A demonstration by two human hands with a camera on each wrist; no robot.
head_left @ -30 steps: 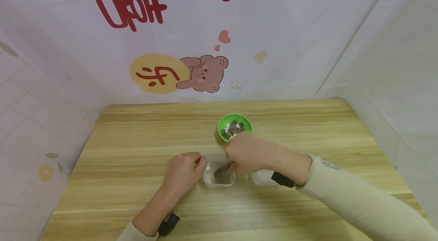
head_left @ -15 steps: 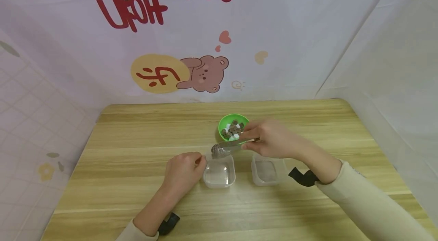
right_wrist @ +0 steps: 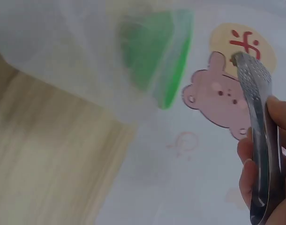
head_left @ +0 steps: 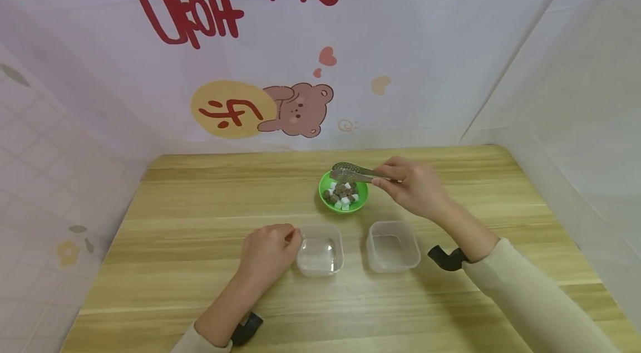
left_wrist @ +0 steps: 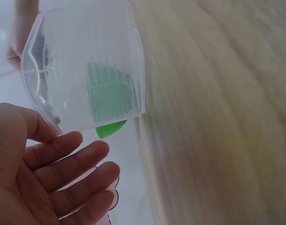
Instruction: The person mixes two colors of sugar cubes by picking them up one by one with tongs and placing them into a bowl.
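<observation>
My right hand (head_left: 418, 189) holds metal tongs (head_left: 350, 172) with perforated heads over the far part of a green bowl (head_left: 323, 201). Brown and white cubes (head_left: 344, 195) fill the bowl. In the right wrist view a small brown bit (right_wrist: 235, 59) shows at the tongs' tip; whether it is gripped I cannot tell. My left hand (head_left: 270, 250) pinches the upper left corner of a clear plastic container (head_left: 320, 271) between thumb and index finger. In the left wrist view its other fingers (left_wrist: 82, 183) stand loosely extended beside the container wall.
A second clear plastic container (head_left: 393, 268) stands right of the first, a gap between them. Both are on the near side of the bowl on a wooden table (head_left: 210, 191). A white printed cloth (head_left: 420, 63) rises behind the table's far edge.
My right hand has lifted the tongs out of the left container and carried them away from me, over the green bowl. The left hand has stayed at the container's corner.
</observation>
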